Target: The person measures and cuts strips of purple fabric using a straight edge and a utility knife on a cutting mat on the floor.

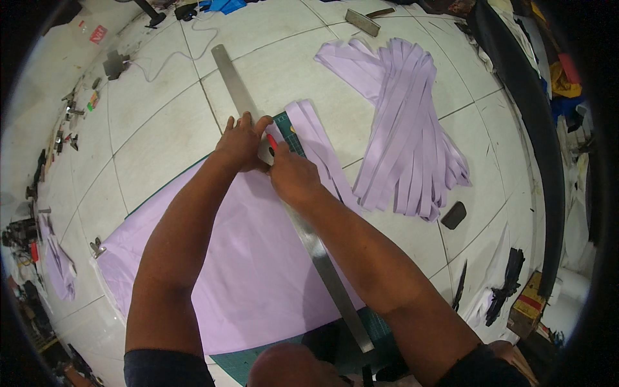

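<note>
A long metal ruler lies slantwise over a sheet of lilac fabric. My left hand presses on the ruler's upper part, fingers spread. Beside it, at the ruler's right edge, my right hand is closed around a small red and black cutter; its blade is hidden. Under the fabric is a green cutting mat, showing along its edges. Cut lilac strips lie just right of my right hand. A metal binder clip grips the fabric's left corner.
A heap of long lilac strips lies on the white tiled floor to the right, with a dark block below it. At the far side rests a hammer. A long black roll borders the right side.
</note>
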`<state>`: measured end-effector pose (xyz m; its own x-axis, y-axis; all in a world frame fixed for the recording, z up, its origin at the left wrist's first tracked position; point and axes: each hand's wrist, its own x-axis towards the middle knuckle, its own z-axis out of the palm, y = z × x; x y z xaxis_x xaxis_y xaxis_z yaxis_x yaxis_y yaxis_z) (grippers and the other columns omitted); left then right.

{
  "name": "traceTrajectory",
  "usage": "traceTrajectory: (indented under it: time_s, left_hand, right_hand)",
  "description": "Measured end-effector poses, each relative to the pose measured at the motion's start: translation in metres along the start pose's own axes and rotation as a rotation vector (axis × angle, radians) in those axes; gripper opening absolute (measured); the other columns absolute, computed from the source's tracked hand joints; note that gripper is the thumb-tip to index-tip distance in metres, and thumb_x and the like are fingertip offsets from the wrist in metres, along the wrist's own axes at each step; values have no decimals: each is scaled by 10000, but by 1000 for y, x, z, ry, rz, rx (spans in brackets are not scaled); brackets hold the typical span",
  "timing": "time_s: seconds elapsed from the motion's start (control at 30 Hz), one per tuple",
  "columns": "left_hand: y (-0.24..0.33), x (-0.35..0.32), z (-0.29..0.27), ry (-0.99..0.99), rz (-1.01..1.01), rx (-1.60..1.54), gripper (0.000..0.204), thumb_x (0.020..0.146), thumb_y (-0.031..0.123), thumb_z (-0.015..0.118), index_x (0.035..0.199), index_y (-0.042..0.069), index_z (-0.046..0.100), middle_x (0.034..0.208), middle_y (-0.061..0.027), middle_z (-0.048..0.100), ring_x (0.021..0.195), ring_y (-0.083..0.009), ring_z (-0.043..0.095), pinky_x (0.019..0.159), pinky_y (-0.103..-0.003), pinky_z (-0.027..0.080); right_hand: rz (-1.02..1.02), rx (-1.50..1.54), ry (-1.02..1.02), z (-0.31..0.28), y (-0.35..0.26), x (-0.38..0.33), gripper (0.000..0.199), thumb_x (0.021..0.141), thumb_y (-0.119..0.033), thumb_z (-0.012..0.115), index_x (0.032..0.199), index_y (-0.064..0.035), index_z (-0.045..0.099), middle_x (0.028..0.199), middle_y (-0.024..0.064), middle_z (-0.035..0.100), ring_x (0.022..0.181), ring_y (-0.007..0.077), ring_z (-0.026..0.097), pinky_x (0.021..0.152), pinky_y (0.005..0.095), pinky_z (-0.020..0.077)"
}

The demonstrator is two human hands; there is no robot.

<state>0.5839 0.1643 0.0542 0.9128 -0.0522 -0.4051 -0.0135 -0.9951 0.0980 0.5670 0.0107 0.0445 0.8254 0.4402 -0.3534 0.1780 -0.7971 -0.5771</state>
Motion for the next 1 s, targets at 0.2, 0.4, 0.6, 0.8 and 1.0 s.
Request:
traceTrajectory:
  time_s: [0.2,0.4,0.6,0.8,1.0]
  left_hand:
    - [3,-1,1,-14,27,81,1151,523,479,938,1485,277,340,1465,-299,372,1360,-426,437,1198,-570,207]
    - [1,-4,-7,-35,5,80,1170,520,506,931,1504,298,334,1488,-314,340,1376,-440,416,1200,-575,184]
    - [2,-7,-4,-47,-9,69,1147,528,525,919,1500,295,355,1475,-284,368,1417,-400,365,1205,-551,181]
    - [-2,-7,-4,-21,-4,81,1184,515,524,921,1506,281,322,1458,-275,386,1396,-409,394,1204,-560,178]
    - [-2,-7,0,-21,-42,33,1346,487,587,907,1538,133,199,1495,-225,377,1403,-351,406,1210,-559,172]
  right_hand:
    - [43,33,-93,-14,0,-6,256,958,-158,491,1147,13,459,1015,262,678,965,420,672,839,526,517]
    - [95,-31,-235,-13,33,-97,281,967,-164,474,1174,19,421,992,286,664,957,458,658,845,559,501]
    - [309,17,-440,-27,50,-174,247,975,-185,488,1132,-8,416,974,285,661,921,472,657,837,570,499]
    - [280,-111,-393,-25,62,-206,240,986,-190,508,1116,-21,396,939,263,665,858,463,656,767,563,506]
    - [92,26,-108,-34,42,-133,223,976,-163,444,1121,7,437,978,305,645,901,508,637,815,577,495]
